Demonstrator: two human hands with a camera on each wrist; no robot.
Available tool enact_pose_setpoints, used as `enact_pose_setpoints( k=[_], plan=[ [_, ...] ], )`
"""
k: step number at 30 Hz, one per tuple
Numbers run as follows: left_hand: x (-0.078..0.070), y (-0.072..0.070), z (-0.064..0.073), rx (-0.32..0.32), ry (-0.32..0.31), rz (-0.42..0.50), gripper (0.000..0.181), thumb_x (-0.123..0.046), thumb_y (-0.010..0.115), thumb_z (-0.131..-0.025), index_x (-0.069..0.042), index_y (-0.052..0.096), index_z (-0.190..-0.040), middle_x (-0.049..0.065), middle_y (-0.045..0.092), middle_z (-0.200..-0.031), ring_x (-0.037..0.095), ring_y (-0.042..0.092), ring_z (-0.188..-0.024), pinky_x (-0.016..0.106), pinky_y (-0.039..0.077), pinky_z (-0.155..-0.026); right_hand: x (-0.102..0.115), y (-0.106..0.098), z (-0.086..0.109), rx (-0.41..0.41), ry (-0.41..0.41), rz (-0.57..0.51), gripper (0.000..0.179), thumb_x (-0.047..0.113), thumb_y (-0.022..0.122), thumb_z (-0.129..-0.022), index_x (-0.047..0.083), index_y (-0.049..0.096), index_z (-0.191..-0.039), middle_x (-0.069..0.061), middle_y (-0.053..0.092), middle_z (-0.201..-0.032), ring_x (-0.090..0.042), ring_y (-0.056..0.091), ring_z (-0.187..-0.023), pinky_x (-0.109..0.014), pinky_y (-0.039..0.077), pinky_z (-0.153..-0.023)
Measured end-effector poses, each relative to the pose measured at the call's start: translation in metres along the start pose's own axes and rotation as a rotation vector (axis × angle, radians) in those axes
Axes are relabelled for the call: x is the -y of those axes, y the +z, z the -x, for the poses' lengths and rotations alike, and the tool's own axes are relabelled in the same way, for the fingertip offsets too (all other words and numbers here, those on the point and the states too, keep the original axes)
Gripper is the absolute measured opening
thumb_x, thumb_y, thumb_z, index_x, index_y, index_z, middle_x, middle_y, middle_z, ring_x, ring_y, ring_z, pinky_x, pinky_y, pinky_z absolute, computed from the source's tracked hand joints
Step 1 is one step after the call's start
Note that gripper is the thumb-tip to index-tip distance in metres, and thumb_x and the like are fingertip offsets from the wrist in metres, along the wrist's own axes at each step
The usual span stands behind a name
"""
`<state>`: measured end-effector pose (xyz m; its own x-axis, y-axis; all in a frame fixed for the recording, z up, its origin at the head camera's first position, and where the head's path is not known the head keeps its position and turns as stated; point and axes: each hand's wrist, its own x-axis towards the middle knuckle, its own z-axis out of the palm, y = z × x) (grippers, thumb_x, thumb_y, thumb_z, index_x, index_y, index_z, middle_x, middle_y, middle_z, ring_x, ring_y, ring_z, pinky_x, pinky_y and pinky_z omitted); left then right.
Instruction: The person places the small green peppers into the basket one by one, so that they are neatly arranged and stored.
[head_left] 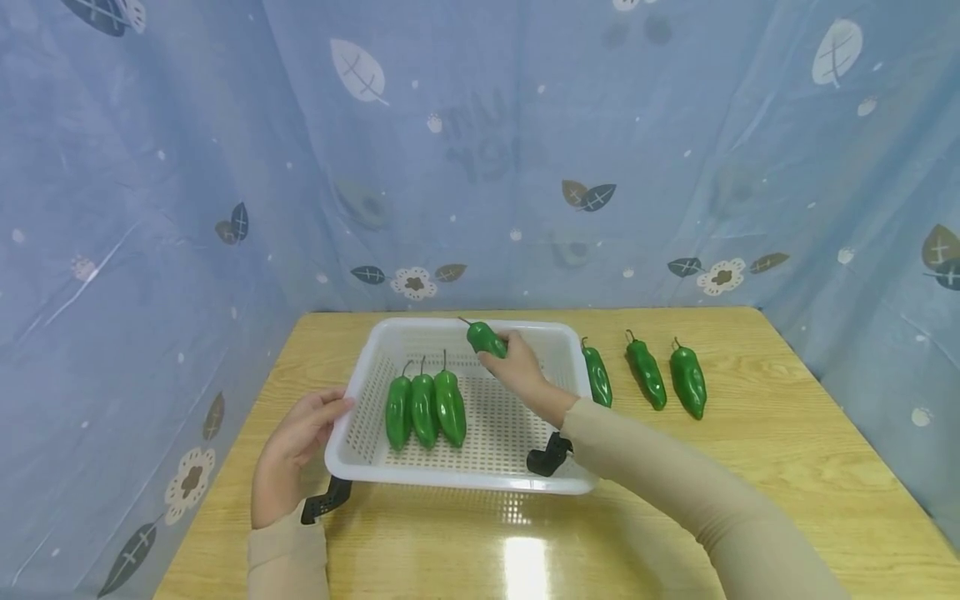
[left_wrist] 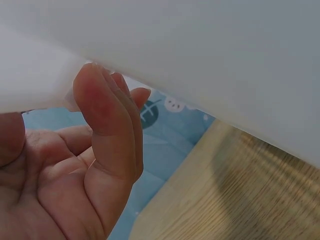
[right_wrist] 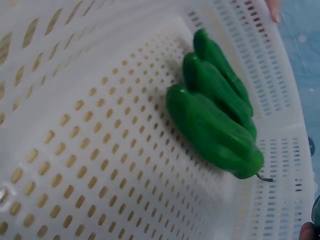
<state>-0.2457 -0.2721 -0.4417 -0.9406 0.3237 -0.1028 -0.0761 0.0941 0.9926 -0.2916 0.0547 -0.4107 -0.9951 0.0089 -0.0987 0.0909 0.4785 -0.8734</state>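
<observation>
A white perforated plastic basket [head_left: 465, 481] is on the wooden table. My left hand [head_left: 302, 429] grips its left rim, thumb over the top; in the left wrist view the fingers [left_wrist: 107, 107] bend up against the basket's underside. Over the back of the basket, my right hand [head_left: 521, 371] pinches a green pepper [head_left: 483, 337] whose stem points to the back left. Three more green peppers [head_left: 424, 412] lie side by side in the left half of the basket, stems toward the back. The right wrist view shows these peppers [right_wrist: 215, 132] close up on the perforated floor.
To the right of the basket, three green peppers [head_left: 645, 373] lie apart on the table [head_left: 780, 467], the nearest partly behind the basket's right rim. A blue leaf-patterned cloth [head_left: 480, 167] hangs behind and along both sides. Black wrist camera mounts [head_left: 551, 455] show at both wrists.
</observation>
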Motion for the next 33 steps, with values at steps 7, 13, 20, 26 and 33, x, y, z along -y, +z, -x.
enact_pose_setpoints(
  k=[7,13,20,26,33],
  plan=[
    [0.002,-0.001,-0.002,-0.012,-0.009,-0.003,0.05,-0.017,0.049,-0.1,0.017,0.036,-0.134,0.012,0.065,-0.111,0.018,0.068,-0.094,0.035,0.056,-0.079,-0.002,0.006,0.0,0.05,0.015,0.046,0.057,0.027,0.061,-0.091,-0.002,0.036,-0.134,-0.021,0.053,-0.122,-0.033,0.057,-0.11,-0.043,0.052,-0.088],
    [0.004,-0.002,-0.003,-0.001,-0.004,-0.004,0.051,-0.018,0.048,-0.1,0.017,0.035,-0.134,0.012,0.065,-0.112,0.018,0.068,-0.094,0.035,0.056,-0.079,-0.003,0.01,0.0,0.076,0.035,0.066,0.051,0.025,0.061,-0.091,-0.003,0.039,-0.128,-0.019,0.055,-0.115,-0.031,0.058,-0.106,-0.042,0.052,-0.089],
    [0.003,-0.001,-0.002,-0.019,-0.014,0.002,0.049,-0.018,0.049,-0.099,0.017,0.037,-0.133,0.01,0.066,-0.109,0.018,0.068,-0.094,0.036,0.056,-0.079,-0.003,0.012,0.002,0.131,0.108,0.048,0.048,0.025,0.064,-0.089,-0.001,0.041,-0.122,-0.017,0.056,-0.11,-0.03,0.059,-0.104,-0.04,0.054,-0.086],
    [0.002,-0.001,-0.002,-0.012,-0.015,-0.001,0.049,-0.017,0.049,-0.099,0.017,0.038,-0.132,0.018,0.064,-0.112,0.02,0.068,-0.095,0.036,0.056,-0.079,-0.004,0.015,0.004,0.171,0.107,0.069,0.048,0.022,0.067,-0.087,-0.004,0.044,-0.118,-0.018,0.055,-0.109,-0.032,0.059,-0.103,-0.041,0.053,-0.087],
    [-0.002,0.0,-0.001,-0.001,-0.006,0.01,0.05,-0.016,0.048,-0.099,0.019,0.036,-0.133,0.014,0.066,-0.11,0.02,0.068,-0.094,0.036,0.056,-0.077,-0.01,0.019,0.002,0.266,0.133,0.15,0.041,0.025,0.068,-0.086,-0.007,0.058,-0.11,-0.018,0.062,-0.107,-0.029,0.064,-0.099,-0.037,0.055,-0.083]
  ],
)
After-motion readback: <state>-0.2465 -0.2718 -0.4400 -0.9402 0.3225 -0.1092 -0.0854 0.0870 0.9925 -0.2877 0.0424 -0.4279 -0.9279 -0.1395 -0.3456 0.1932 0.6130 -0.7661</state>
